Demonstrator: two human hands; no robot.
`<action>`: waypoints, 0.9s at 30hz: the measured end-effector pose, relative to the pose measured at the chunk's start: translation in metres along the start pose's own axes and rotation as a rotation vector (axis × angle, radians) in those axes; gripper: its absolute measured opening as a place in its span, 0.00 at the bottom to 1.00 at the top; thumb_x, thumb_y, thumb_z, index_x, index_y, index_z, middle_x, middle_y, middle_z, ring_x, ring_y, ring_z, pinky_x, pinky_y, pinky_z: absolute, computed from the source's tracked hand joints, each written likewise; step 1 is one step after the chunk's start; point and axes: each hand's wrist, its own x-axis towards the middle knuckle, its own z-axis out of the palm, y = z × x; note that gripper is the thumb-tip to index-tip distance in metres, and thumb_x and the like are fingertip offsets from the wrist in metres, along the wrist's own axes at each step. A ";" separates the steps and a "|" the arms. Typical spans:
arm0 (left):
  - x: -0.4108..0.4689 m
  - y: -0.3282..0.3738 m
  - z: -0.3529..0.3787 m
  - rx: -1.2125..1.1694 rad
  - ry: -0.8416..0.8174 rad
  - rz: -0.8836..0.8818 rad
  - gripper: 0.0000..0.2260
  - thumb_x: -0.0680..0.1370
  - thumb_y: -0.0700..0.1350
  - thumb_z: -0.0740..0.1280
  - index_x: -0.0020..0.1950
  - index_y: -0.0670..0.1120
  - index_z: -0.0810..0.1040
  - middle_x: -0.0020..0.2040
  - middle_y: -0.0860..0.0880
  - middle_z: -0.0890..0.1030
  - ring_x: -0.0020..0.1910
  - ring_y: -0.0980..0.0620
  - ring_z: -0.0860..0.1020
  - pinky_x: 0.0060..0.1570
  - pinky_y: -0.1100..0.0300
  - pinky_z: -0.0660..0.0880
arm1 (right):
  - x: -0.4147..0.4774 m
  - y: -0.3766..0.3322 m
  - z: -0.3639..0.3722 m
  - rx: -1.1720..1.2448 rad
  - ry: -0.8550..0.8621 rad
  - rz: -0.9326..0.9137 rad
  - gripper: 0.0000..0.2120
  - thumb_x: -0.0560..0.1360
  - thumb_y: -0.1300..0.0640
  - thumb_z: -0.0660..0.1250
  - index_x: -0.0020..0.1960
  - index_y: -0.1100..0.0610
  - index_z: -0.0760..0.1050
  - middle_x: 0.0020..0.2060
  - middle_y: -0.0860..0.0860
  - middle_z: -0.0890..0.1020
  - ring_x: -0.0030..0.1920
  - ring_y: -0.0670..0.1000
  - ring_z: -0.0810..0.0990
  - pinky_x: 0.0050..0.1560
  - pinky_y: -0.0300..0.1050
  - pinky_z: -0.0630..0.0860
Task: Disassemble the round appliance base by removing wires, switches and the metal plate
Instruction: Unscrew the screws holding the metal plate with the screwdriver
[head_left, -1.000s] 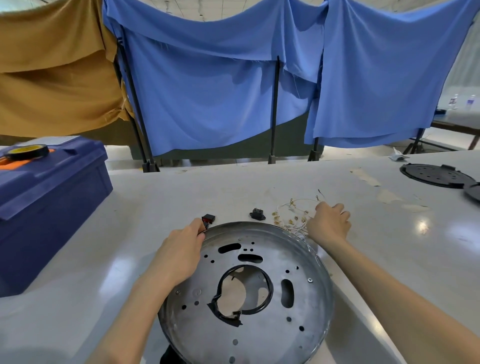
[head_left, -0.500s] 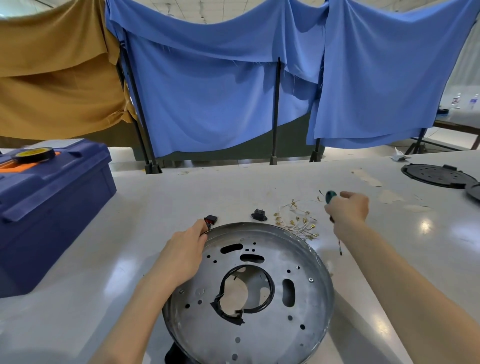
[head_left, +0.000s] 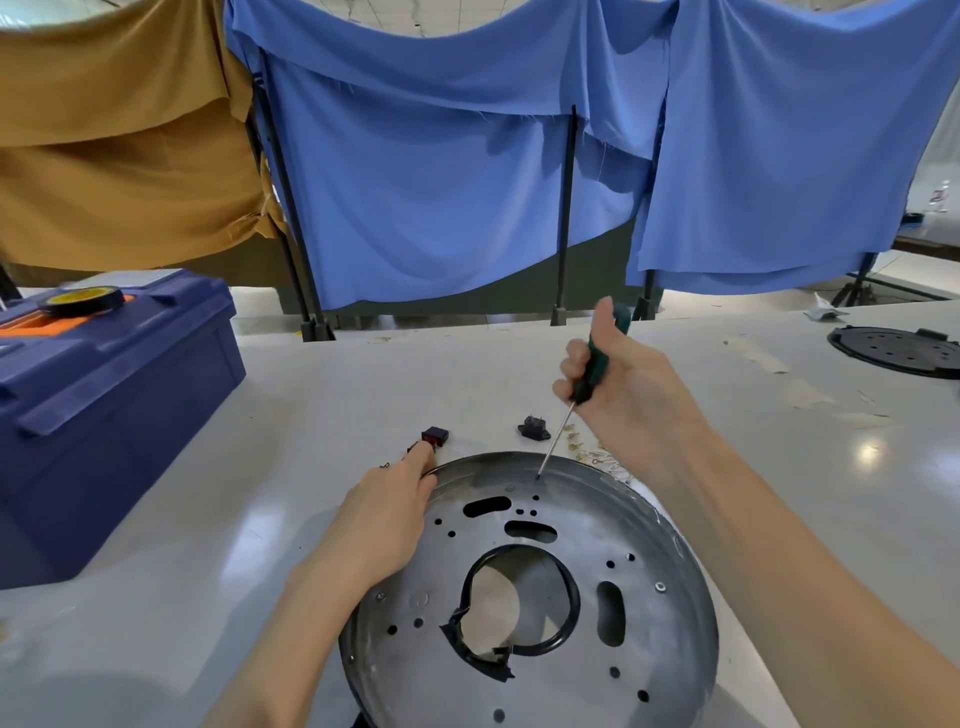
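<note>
Item: screwdriver, your R hand fisted on handle, tip at metal plate far rim. L hand on rim, grip unclear. Risk: tip may skid toward L fingers.

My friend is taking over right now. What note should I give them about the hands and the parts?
Left hand rests on the left rim of the round metal plate.
Right hand grips the green screwdriver, tip at a hole near the far rim.
Done: red switch, black socket and wires lie loose on the table beyond the plate.
Left: probably the plate's screws and the black ring at its centre hole.
</note>
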 end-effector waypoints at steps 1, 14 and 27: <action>-0.001 0.000 0.001 0.011 0.002 0.008 0.03 0.83 0.46 0.53 0.51 0.50 0.65 0.35 0.52 0.72 0.38 0.47 0.72 0.38 0.54 0.68 | 0.001 0.007 0.002 -0.044 0.007 0.001 0.13 0.75 0.53 0.69 0.37 0.55 0.69 0.27 0.50 0.69 0.28 0.49 0.67 0.32 0.43 0.67; -0.001 0.002 0.003 0.101 -0.011 0.017 0.04 0.84 0.43 0.51 0.57 0.49 0.63 0.37 0.52 0.72 0.43 0.43 0.75 0.44 0.54 0.70 | 0.023 0.040 0.000 -0.237 0.130 -0.027 0.18 0.75 0.63 0.64 0.32 0.54 0.59 0.21 0.50 0.58 0.23 0.50 0.57 0.26 0.43 0.62; 0.000 0.002 0.004 0.093 -0.017 0.020 0.04 0.84 0.43 0.51 0.56 0.49 0.63 0.40 0.50 0.74 0.45 0.43 0.75 0.46 0.53 0.71 | 0.019 0.040 -0.003 -0.292 0.111 -0.120 0.19 0.75 0.64 0.63 0.30 0.54 0.59 0.21 0.50 0.58 0.23 0.50 0.56 0.26 0.43 0.62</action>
